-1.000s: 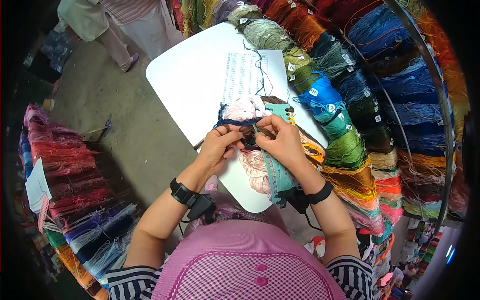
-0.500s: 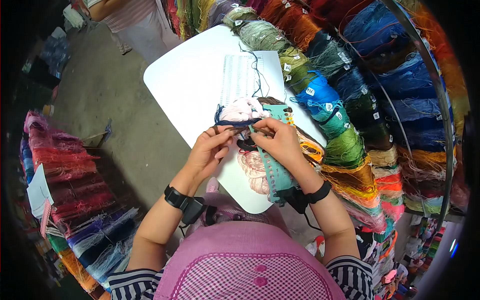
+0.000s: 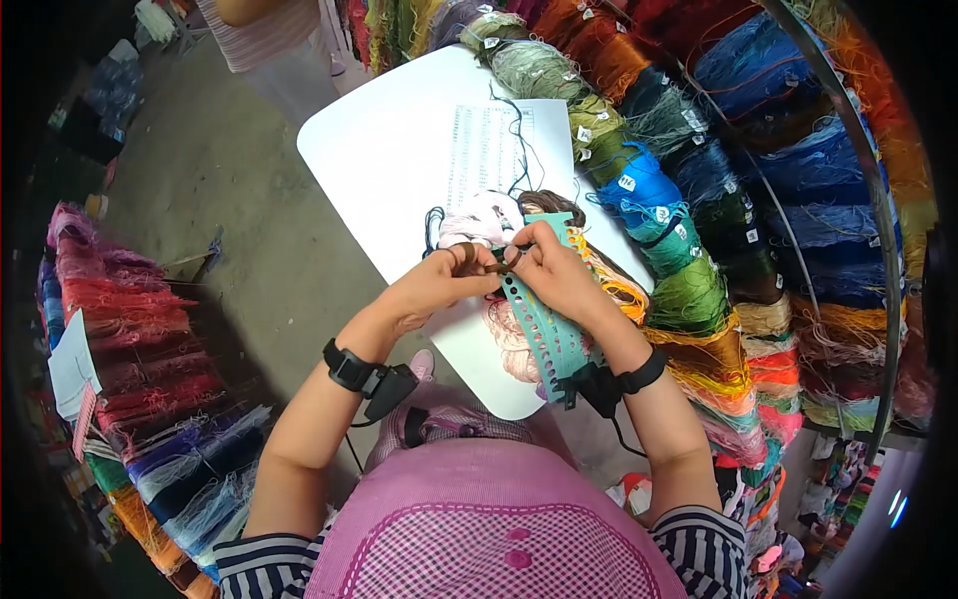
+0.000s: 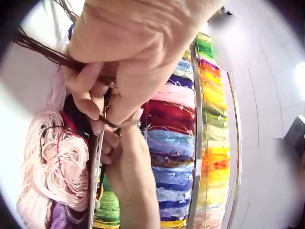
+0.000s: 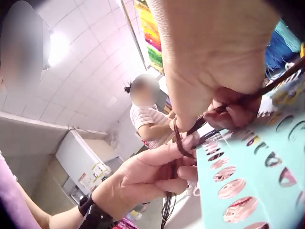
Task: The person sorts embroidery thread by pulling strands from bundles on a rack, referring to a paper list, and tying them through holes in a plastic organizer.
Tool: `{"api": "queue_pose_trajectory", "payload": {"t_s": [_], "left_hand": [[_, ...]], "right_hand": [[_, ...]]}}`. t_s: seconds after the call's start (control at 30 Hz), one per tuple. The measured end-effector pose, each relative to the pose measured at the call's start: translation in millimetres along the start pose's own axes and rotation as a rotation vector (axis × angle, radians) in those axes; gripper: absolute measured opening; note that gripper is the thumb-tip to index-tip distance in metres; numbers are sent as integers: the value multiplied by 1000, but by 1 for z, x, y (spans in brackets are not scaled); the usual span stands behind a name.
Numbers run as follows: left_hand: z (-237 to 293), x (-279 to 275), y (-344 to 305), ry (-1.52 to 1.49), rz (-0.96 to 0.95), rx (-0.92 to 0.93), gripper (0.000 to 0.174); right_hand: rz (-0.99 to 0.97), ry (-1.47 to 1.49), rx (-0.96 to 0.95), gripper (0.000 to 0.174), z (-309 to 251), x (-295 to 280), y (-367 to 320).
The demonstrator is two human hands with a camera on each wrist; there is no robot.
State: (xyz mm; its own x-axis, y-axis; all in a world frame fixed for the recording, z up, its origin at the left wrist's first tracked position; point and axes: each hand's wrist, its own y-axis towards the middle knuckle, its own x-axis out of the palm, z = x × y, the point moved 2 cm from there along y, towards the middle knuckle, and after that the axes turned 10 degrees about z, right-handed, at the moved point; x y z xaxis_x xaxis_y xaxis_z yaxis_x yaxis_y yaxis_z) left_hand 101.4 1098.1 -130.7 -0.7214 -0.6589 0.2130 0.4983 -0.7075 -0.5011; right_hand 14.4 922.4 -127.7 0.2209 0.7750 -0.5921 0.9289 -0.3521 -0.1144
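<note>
Over the table, both hands work at the edge of a teal thread card [image 3: 552, 349] with rows of punched holes. My left hand [image 3: 434, 287] holds a brown thread strand [image 5: 177, 138], which loops around its fingers in the right wrist view. Thumb and fingers of my right hand [image 3: 562, 280] pinch the same strand close by, right at the card's edge. In the left wrist view the fingertips of the two hands meet and partly hide the strand. Brown thread ends [image 4: 40, 50] trail beyond the left hand. Pale pink skeins [image 4: 52, 167] lie beside the card.
A printed sheet [image 3: 494, 145] lies on the white table [image 3: 369, 130], with loose dark thread across it. Labelled thread hanks [image 3: 639, 195] line the right side behind a metal rail [image 3: 878, 200]. Red hanks [image 3: 150, 349] hang at left. Another person [image 5: 147, 114] stands beyond the table.
My left hand has turned and come in closer to the right, with brown thread now around its fingers. The dark blue threads across the pink skein are now mostly hidden. People in the background have shifted.
</note>
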Motion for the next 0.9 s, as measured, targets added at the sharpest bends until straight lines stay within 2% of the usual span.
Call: {"api": "queue_pose_trajectory", "payload": {"t_s": [0.07,0.2,0.27,0.33,0.4,0.43,0.47,0.53,0.6,0.7,0.73,0.8,0.87,0.9], "left_hand": [[-2,-2,-10,-42,18,-13,22],[-24,-30,-17,-120,109,-18,28],[-28,-57,-35,-275,281,90,28],[-29,-84,-66,-571,475,32,28],[-22,-111,-100,-752,621,28,28],[-23,-125,-114,-815,495,69,31],[-25,-134,-128,-875,367,108,35],[-23,-139,-155,-850,378,131,40],[-14,-145,-177,-797,548,121,42],[-10,-174,-178,-856,650,182,39],[-11,-192,-175,-864,449,254,32],[-24,-206,-163,-754,1031,180,26],[-113,-288,-157,-562,668,134,37],[-94,-258,-161,-613,645,107,44]], "right_hand": [[-74,-2,7,33,0,6,-2],[-27,58,-101,33,-2,8,1],[-131,113,177,31,-18,1,-1],[-122,62,160,30,-16,3,-2],[-122,-110,69,35,-25,4,-5],[-110,-194,30,42,-23,8,-6],[-103,-196,32,42,-20,13,-7],[24,-360,-128,49,-19,20,-9],[30,-367,-81,48,-21,23,-9],[28,-377,-75,47,-23,30,-11],[70,-411,-70,48,-23,32,-11],[134,-424,-54,52,-18,35,-8],[73,-362,26,48,-26,26,-11],[81,-270,-15,43,-31,25,-14]]}}
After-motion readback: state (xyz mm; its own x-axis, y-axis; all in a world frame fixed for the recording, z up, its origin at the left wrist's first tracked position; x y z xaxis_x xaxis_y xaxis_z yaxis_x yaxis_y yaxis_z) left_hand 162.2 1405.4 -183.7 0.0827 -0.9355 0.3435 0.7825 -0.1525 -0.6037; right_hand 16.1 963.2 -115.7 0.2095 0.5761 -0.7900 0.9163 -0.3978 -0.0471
